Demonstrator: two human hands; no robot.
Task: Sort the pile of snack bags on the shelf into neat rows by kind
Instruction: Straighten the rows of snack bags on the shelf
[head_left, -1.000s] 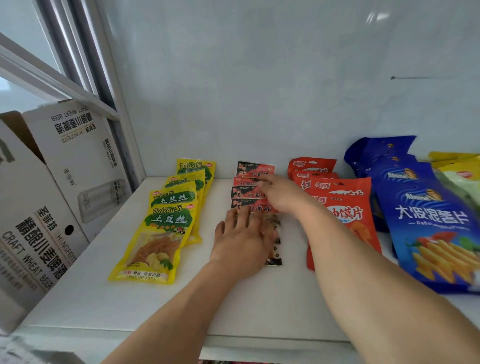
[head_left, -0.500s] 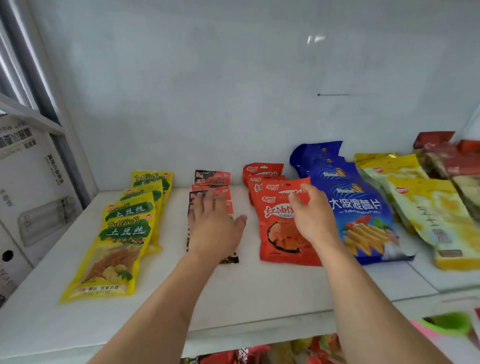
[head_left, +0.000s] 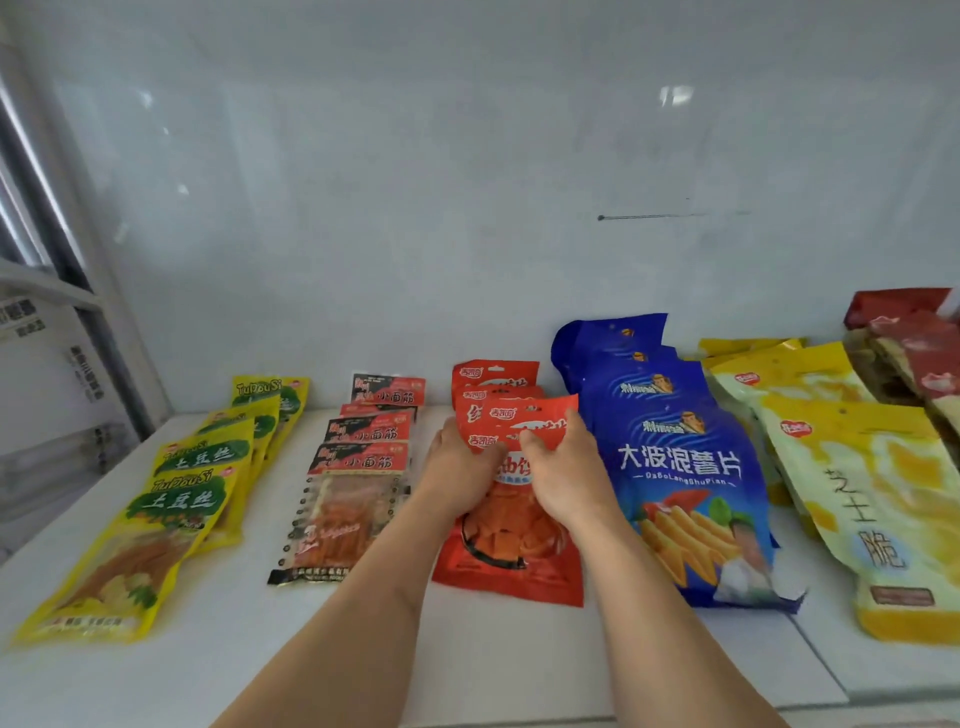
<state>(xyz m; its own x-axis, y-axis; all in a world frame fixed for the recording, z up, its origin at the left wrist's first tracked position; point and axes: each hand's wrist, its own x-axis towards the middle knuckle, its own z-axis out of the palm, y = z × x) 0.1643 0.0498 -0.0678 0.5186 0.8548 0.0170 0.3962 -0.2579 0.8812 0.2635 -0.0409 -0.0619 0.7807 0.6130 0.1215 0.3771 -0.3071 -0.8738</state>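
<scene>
2 hands | left hand (head_left: 460, 475), right hand (head_left: 563, 475) fingers pinching red bag (head_left: 535, 423) above its row

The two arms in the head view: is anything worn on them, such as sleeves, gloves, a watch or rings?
Nothing is worn that the picture shows. Both forearms are bare up to the bottom edge, with no sleeve in view. The left hand and the right hand have no gloves, and no watch, bracelet or ring is visible.
</scene>
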